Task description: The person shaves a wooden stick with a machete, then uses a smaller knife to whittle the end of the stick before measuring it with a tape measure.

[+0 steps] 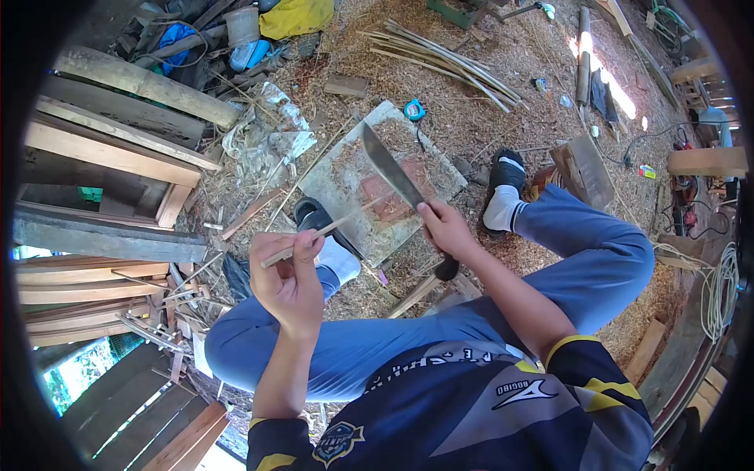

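Note:
In the head view my left hand [289, 271] is closed round a thin split stick [339, 222], which slants up to the right, its far end close to the blade. My right hand [445, 228] grips a machete [390, 173] where the blade meets the handle; the dark handle end [447, 268] shows below the fist. The long blade points up and left, over a flat stone slab [338, 177] lying between my feet. A reddish patch [393, 192] marks the slab's middle.
A teal tape measure [414, 110] lies at the slab's far edge. Beyond it a bundle of split sticks [444, 59] rests on shavings. Stacked timber [110, 149] stands at left; a wood block [583, 171] is beside my right foot. Coiled cord [719, 294] hangs at right.

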Action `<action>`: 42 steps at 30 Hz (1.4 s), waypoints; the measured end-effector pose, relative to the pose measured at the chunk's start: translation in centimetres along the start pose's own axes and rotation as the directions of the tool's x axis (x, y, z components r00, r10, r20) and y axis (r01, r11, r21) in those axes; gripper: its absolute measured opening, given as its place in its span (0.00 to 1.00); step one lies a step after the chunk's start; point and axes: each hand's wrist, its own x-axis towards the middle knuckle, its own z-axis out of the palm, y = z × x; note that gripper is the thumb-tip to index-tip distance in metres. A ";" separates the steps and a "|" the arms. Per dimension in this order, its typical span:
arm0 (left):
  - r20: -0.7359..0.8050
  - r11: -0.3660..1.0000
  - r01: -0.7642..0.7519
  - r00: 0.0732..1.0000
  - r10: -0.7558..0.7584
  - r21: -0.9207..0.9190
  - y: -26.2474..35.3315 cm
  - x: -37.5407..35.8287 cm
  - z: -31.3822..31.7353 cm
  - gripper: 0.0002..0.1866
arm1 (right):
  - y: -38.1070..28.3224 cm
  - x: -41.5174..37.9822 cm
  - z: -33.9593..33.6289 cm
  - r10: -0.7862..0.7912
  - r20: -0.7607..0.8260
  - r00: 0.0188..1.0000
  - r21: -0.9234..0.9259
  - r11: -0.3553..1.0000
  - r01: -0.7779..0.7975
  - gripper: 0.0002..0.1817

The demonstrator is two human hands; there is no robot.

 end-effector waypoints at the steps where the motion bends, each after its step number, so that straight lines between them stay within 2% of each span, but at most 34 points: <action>1: 0.001 1.000 -0.006 1.000 0.006 0.006 -0.1 0.0 0.0 0.10 | -2.0 -1.1 0.9 -0.052 0.043 0.998 0.039 0.998 0.050 0.17; 3: 0.007 1.000 -0.015 1.000 0.015 0.022 -0.2 0.2 0.0 0.10 | -4.6 -3.3 2.6 -0.155 0.123 0.980 0.128 0.982 0.139 0.18; 6: -0.013 1.000 -0.005 1.000 0.005 -0.007 0.1 -0.3 0.4 0.10 | -5.6 -5.6 4.0 -0.293 0.206 0.934 0.058 0.956 0.288 0.18; 9: 0.028 0.999 -0.002 1.000 0.001 0.047 0.5 -0.4 0.2 0.09 | 0.6 -1.8 3.8 -0.228 0.025 0.973 -0.211 0.951 0.228 0.19; 10: 0.022 0.999 0.006 1.000 -0.007 0.048 0.6 -0.4 0.2 0.08 | 2.7 -0.3 3.0 -0.188 -0.048 0.981 -0.243 0.955 0.171 0.20; 12: 0.013 0.999 0.015 1.000 -0.016 0.041 0.8 -0.2 0.4 0.08 | 3.2 1.1 0.2 0.132 -0.030 0.991 -0.129 0.982 -0.135 0.18; 15: 0.027 1.000 -0.022 0.999 0.021 0.013 0.2 -0.1 0.1 0.09 | 1.5 0.8 -1.3 0.113 -0.040 0.993 -0.135 0.984 -0.118 0.17; 16: 0.024 1.000 -0.020 1.000 0.020 0.016 0.1 0.0 0.1 0.09 | 0.4 0.4 -0.5 0.039 -0.053 0.998 -0.052 0.998 -0.042 0.18; 19: 0.019 0.999 -0.007 1.000 0.006 0.032 0.3 -0.1 0.1 0.10 | -5.6 -3.2 1.9 -0.038 0.119 0.992 0.181 0.983 0.016 0.16; 22: 0.032 0.999 -0.024 0.999 0.022 0.037 0.4 -0.3 0.3 0.10 | -7.9 -6.6 3.8 -0.268 0.211 0.940 0.100 0.962 0.252 0.16; 25: 0.022 0.999 -0.019 1.000 0.018 0.049 0.2 -0.7 0.3 0.09 | -4.5 -5.2 4.5 -0.200 0.142 0.969 0.078 0.979 0.191 0.16; 26: 0.025 0.998 -0.006 1.000 0.004 0.067 0.3 -0.5 0.1 0.09 | -2.2 -3.3 4.1 -0.195 0.088 0.977 -0.095 0.975 0.203 0.17; 28: 0.015 0.998 0.028 0.999 -0.028 0.053 0.3 -0.2 -0.2 0.09 | 0.9 -0.1 2.3 -0.020 0.026 0.999 -0.194 0.981 0.024 0.18; 31: 0.013 0.999 0.040 0.999 -0.040 -0.008 0.1 0.5 -0.3 0.08 | 1.4 1.4 -1.4 0.168 -0.033 0.985 -0.188 0.967 -0.171 0.19; 34: 0.039 1.000 0.001 0.999 -0.002 0.012 -0.1 0.4 -0.4 0.09 | -1.1 0.0 0.0 -0.049 -0.028 0.998 -0.015 0.999 0.049 0.17; 36: 0.037 1.000 -0.010 0.999 0.009 0.024 -0.2 0.2 -0.2 0.09 | -5.8 -2.8 1.9 -0.063 0.091 0.994 0.140 0.989 0.050 0.17; 39: 0.063 0.997 -0.076 0.995 0.074 0.031 0.0 -0.1 0.3 0.09 | -6.8 -5.7 4.4 -0.412 0.126 0.902 0.008 0.910 0.415 0.16; 42: 0.060 0.995 -0.095 0.994 0.093 0.034 0.2 -0.4 0.5 0.09 | -3.1 -4.1 5.4 -0.384 0.021 0.923 -0.005 0.923 0.385 0.18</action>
